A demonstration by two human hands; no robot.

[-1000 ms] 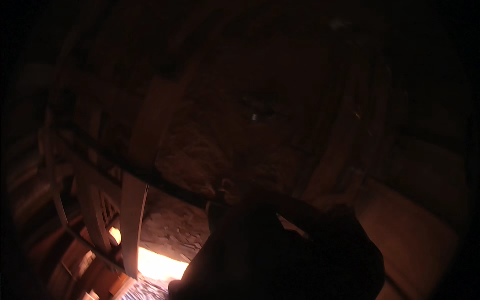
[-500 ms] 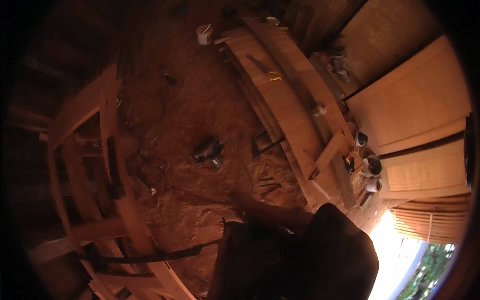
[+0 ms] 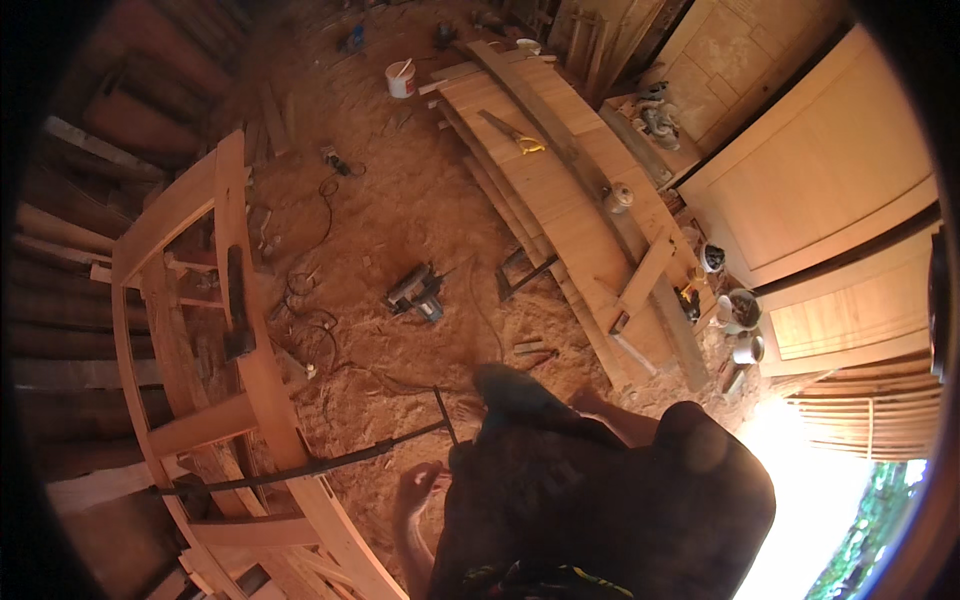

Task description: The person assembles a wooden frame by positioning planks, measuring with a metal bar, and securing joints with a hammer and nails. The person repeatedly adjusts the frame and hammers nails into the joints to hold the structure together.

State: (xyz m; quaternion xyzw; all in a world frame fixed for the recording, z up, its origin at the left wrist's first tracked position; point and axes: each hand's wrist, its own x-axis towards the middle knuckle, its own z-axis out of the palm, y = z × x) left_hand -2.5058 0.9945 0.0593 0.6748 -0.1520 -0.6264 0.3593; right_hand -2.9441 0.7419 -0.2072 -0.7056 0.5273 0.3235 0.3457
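A long dark bar clamp (image 3: 350,459) lies across a pale wooden door frame (image 3: 262,415), its cross handle (image 3: 444,414) at the right end, over the dusty floor. Just below that handle is my left hand (image 3: 422,484), its fingers loosely bent and apart, with nothing seen in them. To the right, my right hand (image 3: 588,402) shows only in part beyond the dark clothing; its fingers cannot be made out. A second dark clamp (image 3: 237,300) sits along the frame's upper rail.
A power tool (image 3: 417,292) and its cord lie on the floor ahead. To the right, a stack of wooden panels (image 3: 540,190) bears a yellow-handled saw (image 3: 529,144), a jar (image 3: 618,197) and loose boards. Pots (image 3: 748,349) stand beside it. Door panels (image 3: 810,170) lean at the far right.
My right arm, stretched left toward the clamp's handle before, has drawn back to the right. My left hand now shows apart from the handle. The view has brightened.
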